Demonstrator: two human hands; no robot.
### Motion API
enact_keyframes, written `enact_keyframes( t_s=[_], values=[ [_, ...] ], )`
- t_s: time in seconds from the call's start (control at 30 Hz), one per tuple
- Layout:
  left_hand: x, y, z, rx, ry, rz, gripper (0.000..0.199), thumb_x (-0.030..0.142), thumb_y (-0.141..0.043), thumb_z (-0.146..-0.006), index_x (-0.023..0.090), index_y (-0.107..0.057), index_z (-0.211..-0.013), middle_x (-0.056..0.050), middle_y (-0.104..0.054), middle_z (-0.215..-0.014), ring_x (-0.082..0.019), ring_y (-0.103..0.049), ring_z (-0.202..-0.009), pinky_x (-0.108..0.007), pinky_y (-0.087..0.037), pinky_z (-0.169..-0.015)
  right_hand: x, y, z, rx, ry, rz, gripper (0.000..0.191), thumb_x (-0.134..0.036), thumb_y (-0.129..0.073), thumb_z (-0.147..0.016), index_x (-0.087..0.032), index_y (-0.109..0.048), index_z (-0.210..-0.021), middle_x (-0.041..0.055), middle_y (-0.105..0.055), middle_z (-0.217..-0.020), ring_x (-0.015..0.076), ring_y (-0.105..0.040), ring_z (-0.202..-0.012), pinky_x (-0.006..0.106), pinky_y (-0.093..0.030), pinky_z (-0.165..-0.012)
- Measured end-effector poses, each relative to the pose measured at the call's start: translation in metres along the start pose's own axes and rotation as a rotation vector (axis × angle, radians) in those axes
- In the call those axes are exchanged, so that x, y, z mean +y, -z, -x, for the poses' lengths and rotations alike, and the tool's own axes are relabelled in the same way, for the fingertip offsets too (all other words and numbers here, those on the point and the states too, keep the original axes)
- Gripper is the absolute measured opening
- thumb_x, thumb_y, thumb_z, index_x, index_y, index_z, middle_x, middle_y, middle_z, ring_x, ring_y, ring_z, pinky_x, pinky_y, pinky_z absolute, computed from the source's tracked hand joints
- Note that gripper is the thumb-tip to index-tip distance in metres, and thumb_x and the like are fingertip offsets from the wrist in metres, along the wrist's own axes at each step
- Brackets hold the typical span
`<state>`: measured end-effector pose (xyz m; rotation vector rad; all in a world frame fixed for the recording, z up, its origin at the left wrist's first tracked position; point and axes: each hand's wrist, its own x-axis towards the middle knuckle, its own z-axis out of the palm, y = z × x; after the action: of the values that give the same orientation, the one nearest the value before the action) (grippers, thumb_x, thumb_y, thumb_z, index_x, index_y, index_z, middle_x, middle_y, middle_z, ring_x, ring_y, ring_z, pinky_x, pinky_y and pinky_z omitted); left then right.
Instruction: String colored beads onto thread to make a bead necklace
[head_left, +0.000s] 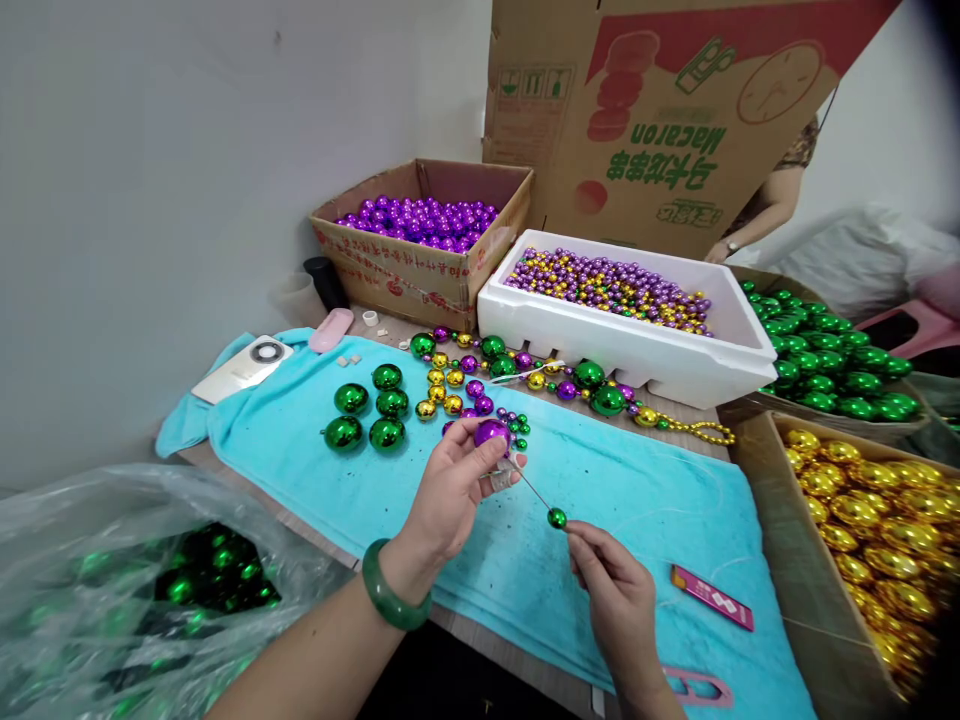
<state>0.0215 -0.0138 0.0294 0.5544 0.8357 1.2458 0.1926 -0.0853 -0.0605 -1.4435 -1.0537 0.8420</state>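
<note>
My left hand pinches a shiny purple bead between thumb and fingers above the turquoise towel. My right hand grips the near end of a thin needle that carries a small green bead and points up into the purple bead. A strung chain of green, gold and purple beads lies across the towel beyond the hands. Several loose green balls and gold beads sit to the left of it.
A cardboard box of purple beads, a white foam tray of small purple and gold beads, a box of green balls and a box of gold balls ring the towel. A phone, pink card, plastic bag. Another person's arm behind.
</note>
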Motion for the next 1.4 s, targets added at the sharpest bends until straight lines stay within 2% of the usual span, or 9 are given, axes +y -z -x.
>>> enact_keyframes(
  t_s=[0.13,0.27,0.37,0.53,0.7,0.87,1.03,1.13,1.4],
  values=[
    [-0.007,-0.004,0.007,-0.014,-0.03,-0.092,0.034,0.026,-0.074,-0.068,0.019,-0.056,-0.096,-0.001,-0.059,-0.09,-0.018,-0.065,-0.079,-0.03,-0.052,-0.068,-0.003,-0.005,0.002,-0.003,0.028,0.008,0.016,-0.031,-0.067,-0.072,-0.02,-0.075,-0.08,0.0002,-0.056,-0.054,0.0121,-0.046,-0.047,0.025,-0.038,-0.044],
    [-0.02,-0.005,0.012,-0.121,-0.009,-0.259,0.036,0.024,-0.074,-0.067,0.02,-0.059,-0.099,-0.003,-0.062,-0.09,-0.017,-0.062,-0.082,-0.031,-0.048,-0.076,-0.006,-0.009,0.001,-0.025,0.003,-0.061,0.018,-0.033,-0.066,-0.074,-0.018,-0.073,-0.082,-0.0002,-0.056,-0.055,0.0119,-0.047,-0.048,0.024,-0.039,-0.045],
    [-0.025,0.008,0.004,-0.157,-0.136,-0.596,0.038,0.025,-0.075,-0.066,0.022,-0.064,-0.102,-0.006,-0.064,-0.1,-0.021,-0.057,-0.091,-0.032,-0.045,-0.08,-0.005,-0.003,-0.003,-0.023,-0.053,-0.089,0.021,-0.037,-0.066,-0.076,-0.017,-0.069,-0.081,-0.0013,-0.054,-0.054,0.0114,-0.047,-0.047,0.023,-0.038,-0.044],
    [-0.038,0.042,-0.025,-0.043,-0.316,-1.178,0.012,0.019,-0.06,-0.076,0.021,-0.068,-0.084,-0.007,-0.062,-0.089,-0.025,-0.054,-0.09,-0.04,-0.038,-0.088,0.002,0.011,-0.009,0.006,-0.112,-0.07,0.025,-0.04,-0.066,-0.075,-0.016,-0.066,-0.081,-0.0019,-0.053,-0.054,0.0108,-0.045,-0.047,0.023,-0.036,-0.044],
    [-0.062,0.057,-0.044,0.003,-0.314,-1.314,0.012,0.015,-0.06,-0.072,0.02,-0.066,-0.082,-0.008,-0.06,-0.085,-0.026,-0.052,-0.091,-0.039,-0.036,-0.091,0.001,0.016,-0.014,0.057,-0.134,-0.035,0.028,-0.043,-0.068,-0.071,-0.016,-0.067,-0.077,-0.0021,-0.051,-0.052,0.0107,-0.043,-0.046,0.023,-0.034,-0.043],
    [-0.067,0.058,-0.052,0.024,-0.312,-1.192,0.013,0.013,-0.062,-0.07,0.02,-0.067,-0.079,-0.007,-0.062,-0.084,-0.025,-0.054,-0.091,-0.04,-0.037,-0.092,-0.001,0.019,-0.017,0.086,-0.192,-0.058,0.033,-0.047,-0.069,-0.066,-0.016,-0.067,-0.073,-0.0019,-0.05,-0.049,0.0112,-0.043,-0.045,0.023,-0.034,-0.043],
    [-0.042,0.042,-0.052,0.019,0.056,-0.427,0.021,0.026,-0.063,-0.077,0.016,-0.067,-0.095,-0.005,-0.065,-0.083,-0.015,-0.059,-0.073,-0.026,-0.047,-0.067,0.0,0.021,-0.015,0.049,-0.213,-0.079,0.031,-0.046,-0.069,-0.067,-0.015,-0.068,-0.073,-0.0019,-0.05,-0.049,0.0108,-0.042,-0.044,0.023,-0.033,-0.042],
    [-0.025,0.032,-0.049,-0.014,0.157,-0.068,0.022,0.023,-0.061,-0.081,0.012,-0.065,-0.099,-0.007,-0.065,-0.087,-0.011,-0.06,-0.071,-0.02,-0.048,-0.062,0.001,0.021,-0.012,0.027,-0.191,-0.072,0.028,-0.044,-0.07,-0.068,-0.016,-0.068,-0.073,-0.0015,-0.051,-0.05,0.0108,-0.042,-0.044,0.023,-0.033,-0.042],
    [-0.014,0.027,-0.044,-0.016,0.172,0.096,0.019,0.016,-0.056,-0.085,0.01,-0.065,-0.101,-0.008,-0.065,-0.085,-0.01,-0.06,-0.069,-0.018,-0.051,-0.06,0.007,0.021,-0.009,0.009,-0.178,-0.021,0.027,-0.043,-0.069,-0.07,-0.017,-0.069,-0.077,-0.0008,-0.052,-0.052,0.012,-0.044,-0.047,0.024,-0.035,-0.043]
  ],
)
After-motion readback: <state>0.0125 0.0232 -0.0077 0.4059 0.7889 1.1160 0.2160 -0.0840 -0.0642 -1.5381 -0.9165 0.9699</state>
